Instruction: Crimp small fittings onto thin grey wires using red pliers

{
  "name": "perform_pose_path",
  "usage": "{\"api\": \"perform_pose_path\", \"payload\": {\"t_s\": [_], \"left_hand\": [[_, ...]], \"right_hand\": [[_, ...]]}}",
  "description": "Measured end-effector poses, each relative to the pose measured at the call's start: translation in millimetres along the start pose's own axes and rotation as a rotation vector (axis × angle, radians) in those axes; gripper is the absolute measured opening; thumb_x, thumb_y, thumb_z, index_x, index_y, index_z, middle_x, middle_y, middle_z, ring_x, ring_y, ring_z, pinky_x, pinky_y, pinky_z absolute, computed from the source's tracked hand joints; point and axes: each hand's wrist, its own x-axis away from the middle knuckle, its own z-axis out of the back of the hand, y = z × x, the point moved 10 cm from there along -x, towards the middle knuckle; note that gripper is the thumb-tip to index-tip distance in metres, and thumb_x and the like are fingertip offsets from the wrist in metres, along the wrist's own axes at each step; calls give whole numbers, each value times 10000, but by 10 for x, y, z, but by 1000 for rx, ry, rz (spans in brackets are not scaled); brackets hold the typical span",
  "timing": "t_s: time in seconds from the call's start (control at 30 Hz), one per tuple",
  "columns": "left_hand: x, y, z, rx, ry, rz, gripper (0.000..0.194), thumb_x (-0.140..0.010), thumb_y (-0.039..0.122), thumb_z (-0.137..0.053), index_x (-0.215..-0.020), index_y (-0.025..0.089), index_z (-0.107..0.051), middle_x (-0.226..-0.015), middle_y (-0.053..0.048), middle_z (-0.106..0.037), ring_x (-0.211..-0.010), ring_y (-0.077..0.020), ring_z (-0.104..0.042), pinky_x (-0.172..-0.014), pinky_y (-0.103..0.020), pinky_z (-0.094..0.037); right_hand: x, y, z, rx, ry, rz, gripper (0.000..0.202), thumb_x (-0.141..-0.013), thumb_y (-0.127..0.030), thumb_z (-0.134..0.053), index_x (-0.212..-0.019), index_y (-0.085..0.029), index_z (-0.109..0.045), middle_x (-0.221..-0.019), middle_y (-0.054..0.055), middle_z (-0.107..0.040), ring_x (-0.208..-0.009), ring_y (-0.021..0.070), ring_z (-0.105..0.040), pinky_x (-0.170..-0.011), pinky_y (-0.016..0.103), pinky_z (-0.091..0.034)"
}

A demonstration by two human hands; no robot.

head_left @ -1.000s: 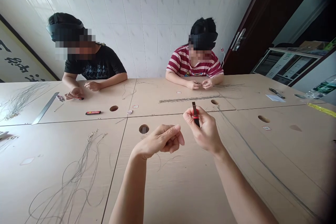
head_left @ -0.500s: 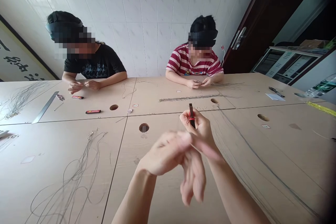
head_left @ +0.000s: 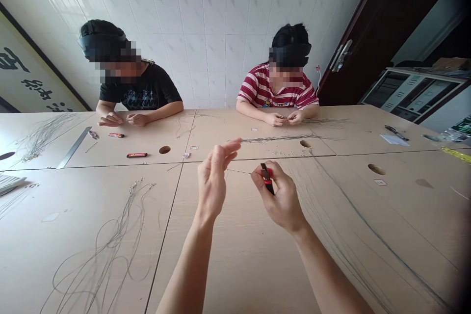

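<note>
My right hand (head_left: 281,196) is closed around a small black-and-red lighter (head_left: 270,186), held upright over the table. A thin dark cord (head_left: 239,171) runs from its fingertips to the left, toward my left hand. Held up on edge, my left hand (head_left: 215,179) has its fingers stretched out, pointing forward and to the right. It stands apart from my right hand, and I see nothing gripped in it. A bundle of cords (head_left: 270,139) lies on the table beyond both hands.
Loose looped cords (head_left: 117,235) lie at left, and long cords (head_left: 353,201) at right. Two red-and-black lighters (head_left: 137,155) and a steel ruler (head_left: 75,147) lie farther off. Table holes include one (head_left: 376,169) at right. Two people (head_left: 142,91) sit opposite, hands on the table.
My left hand has swung from in front of my right wrist to the left and away, its fingers now pointing forward. My right hand still holds the lighter, slightly lower in view.
</note>
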Motion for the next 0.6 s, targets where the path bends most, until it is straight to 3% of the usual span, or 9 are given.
{"api": "perform_pose_path", "payload": {"t_s": [0.13,0.23,0.33,0.43,0.6], "left_hand": [[72,-91,-189,-359,-259,61,390,-941,435,-431,-922,166,-713,-910,-87,-699,-816,-180,-615,-736,-288,-485],[112,-137,-219,-467,-364,112,387,-941,434,-421,-826,167,-677,-741,-48,-633,-671,-143,-537,-624,-255,-441],[108,-190,-147,-478,-346,192,336,-918,411,-460,-766,167,-635,-581,17,-482,-506,-93,-377,-469,-218,-310],[99,-246,-87,-445,-308,269,231,-869,311,-507,-736,166,-628,-542,49,-361,-474,-76,-259,-432,-214,-201],[100,-301,-78,-414,-304,317,158,-813,255,-547,-694,162,-594,-566,43,-395,-504,-72,-256,-447,-212,-190]], "right_hand": [[-3,-2,28,50,19,44,124,-919,-268,-502,-809,-222,-472,-761,8,-529,-734,157,-494,-689,299,-403],[0,11,53,74,36,60,114,-916,-268,-512,-818,-224,-473,-745,3,-523,-722,157,-496,-682,300,-407],[8,16,64,87,39,59,110,-914,-256,-512,-815,-225,-475,-745,3,-518,-722,157,-493,-676,298,-403],[19,-10,48,78,28,74,82,-913,-249,-517,-839,-228,-490,-742,-1,-509,-712,154,-487,-671,292,-397],[29,-38,31,77,30,95,91,-906,-223,-526,-828,-231,-478,-735,-4,-494,-699,152,-475,-661,286,-386]]}}
